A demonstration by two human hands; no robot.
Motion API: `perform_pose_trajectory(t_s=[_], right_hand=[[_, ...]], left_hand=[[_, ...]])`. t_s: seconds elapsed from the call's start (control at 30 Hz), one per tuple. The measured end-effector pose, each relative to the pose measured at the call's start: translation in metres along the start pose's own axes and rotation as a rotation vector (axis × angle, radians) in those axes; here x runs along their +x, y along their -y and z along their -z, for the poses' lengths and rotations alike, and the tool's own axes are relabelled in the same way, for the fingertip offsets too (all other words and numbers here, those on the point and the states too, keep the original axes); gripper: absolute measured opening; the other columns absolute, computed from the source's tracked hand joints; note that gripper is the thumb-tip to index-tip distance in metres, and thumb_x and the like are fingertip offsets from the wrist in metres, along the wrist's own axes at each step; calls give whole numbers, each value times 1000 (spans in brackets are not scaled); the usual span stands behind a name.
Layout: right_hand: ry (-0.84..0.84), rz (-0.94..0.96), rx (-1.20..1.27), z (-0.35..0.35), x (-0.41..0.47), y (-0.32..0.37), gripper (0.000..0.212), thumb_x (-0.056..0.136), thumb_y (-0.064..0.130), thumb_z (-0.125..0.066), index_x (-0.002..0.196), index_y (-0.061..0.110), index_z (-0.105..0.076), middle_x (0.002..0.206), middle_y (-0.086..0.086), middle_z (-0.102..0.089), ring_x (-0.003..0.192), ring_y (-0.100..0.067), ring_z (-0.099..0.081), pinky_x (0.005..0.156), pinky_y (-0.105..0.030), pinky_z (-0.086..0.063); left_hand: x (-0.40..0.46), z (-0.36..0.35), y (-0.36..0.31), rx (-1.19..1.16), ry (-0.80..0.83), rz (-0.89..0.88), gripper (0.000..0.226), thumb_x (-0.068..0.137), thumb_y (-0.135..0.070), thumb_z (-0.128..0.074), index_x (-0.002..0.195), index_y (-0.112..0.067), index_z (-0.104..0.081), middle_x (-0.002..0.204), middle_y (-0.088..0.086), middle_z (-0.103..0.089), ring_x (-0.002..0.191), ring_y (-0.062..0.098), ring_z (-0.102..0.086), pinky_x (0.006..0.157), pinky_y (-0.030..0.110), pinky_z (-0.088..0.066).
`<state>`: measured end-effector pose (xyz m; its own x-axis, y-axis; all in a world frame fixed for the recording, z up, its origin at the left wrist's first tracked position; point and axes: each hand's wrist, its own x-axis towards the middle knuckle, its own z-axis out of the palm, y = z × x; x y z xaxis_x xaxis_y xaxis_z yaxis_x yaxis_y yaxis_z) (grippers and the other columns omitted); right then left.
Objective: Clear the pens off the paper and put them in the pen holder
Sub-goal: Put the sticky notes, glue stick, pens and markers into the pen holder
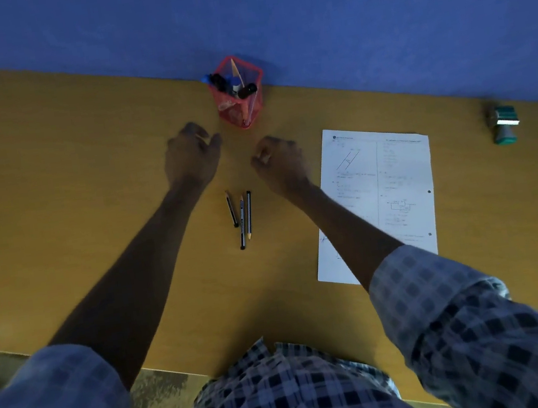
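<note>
A red mesh pen holder [239, 104] stands against the blue wall and holds several pens and markers. Three pens or pencils [242, 218] lie side by side on the bare wooden desk, left of a printed sheet of paper [393, 186]. No pen lies on the paper. My left hand [191, 156] hovers just left of and below the holder, fingers loosely curled, nothing in it. My right hand [279, 161] hovers between the holder and the paper, fingers curled in, nothing visible in it. Both hands are blurred.
A green and white stamp-like object [503, 124] stands at the far right near the wall. The desk's front edge [166, 368] runs below my arms, with patterned floor beyond it at the left. My right forearm crosses the paper's lower left corner.
</note>
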<state>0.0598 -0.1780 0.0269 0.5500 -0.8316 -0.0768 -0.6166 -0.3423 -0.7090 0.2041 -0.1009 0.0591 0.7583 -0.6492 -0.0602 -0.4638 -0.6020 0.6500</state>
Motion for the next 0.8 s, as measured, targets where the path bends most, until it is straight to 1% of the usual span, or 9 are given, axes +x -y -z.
perform_pose_trajectory(t_s=[0.1,0.17,0.27,0.37,0.43,0.5,0.6,0.7,0.8], right_hand=[[105,-39,-36,-11,-22,0,15,79,31,-70,88,19,-69,86,0,-73,79,-21,-69,74,-35,-58],[126,-48,-75,-16,-32,1,20,77,39,-71,88,22,-69,88,0,-73,82,-24,-69,75,-35,-56],[123,-49,-127,-23,-43,4,26,79,43,-70,90,19,-69,88,-4,-73,85,-29,-69,75,-36,-56],[125,-55,-154,-28,-50,8,31,82,45,-69,89,15,-68,87,-9,-71,84,-34,-67,68,-35,-53],[146,-52,-179,-31,-53,12,31,85,43,-66,91,13,-67,91,-11,-70,87,-36,-66,67,-35,-49],[161,-54,-190,-33,-53,17,29,88,39,-62,94,11,-67,95,-15,-69,90,-38,-66,64,-34,-45],[185,-62,-193,-35,-52,22,18,91,25,-59,96,10,-68,97,-16,-68,94,-39,-65,63,-33,-42],[204,-70,-192,-36,-52,28,17,92,22,-57,97,10,-67,99,-17,-67,97,-39,-64,65,-33,-40],[224,-86,-189,-38,-52,33,18,92,21,-55,97,8,-67,100,-18,-67,99,-40,-63,65,-35,-40]], left_hand=[[-23,-8,15,145,181,67,25,78,-35,-67,95,-17,-69,93,8,-74,90,30,-69,76,34,-54],[-37,-12,24,180,251,88,25,75,-34,-68,94,-17,-70,96,10,-73,91,31,-68,76,35,-56],[-53,-17,33,182,242,54,20,77,-30,-69,89,-14,-68,91,13,-72,86,34,-67,68,34,-53],[-61,-20,36,185,211,9,12,82,-21,-65,86,-10,-68,89,16,-72,83,38,-67,65,34,-49],[-63,-21,35,225,194,-21,13,84,-15,-59,87,-6,-69,90,20,-71,85,42,-66,65,36,-48],[-63,-20,33,252,185,-37,16,85,-11,-56,86,-4,-71,88,22,-71,85,44,-66,67,40,-50],[-62,-19,31,279,191,-40,18,86,-11,-56,82,-5,-72,83,22,-71,82,42,-66,68,42,-53],[-61,-19,30,291,211,-23,18,86,-14,-57,76,-7,-71,76,20,-70,77,41,-67,65,40,-54],[-58,-18,28,308,244,-20,16,86,-16,-60,75,-8,-69,78,17,-70,79,38,-67,64,36,-51]])
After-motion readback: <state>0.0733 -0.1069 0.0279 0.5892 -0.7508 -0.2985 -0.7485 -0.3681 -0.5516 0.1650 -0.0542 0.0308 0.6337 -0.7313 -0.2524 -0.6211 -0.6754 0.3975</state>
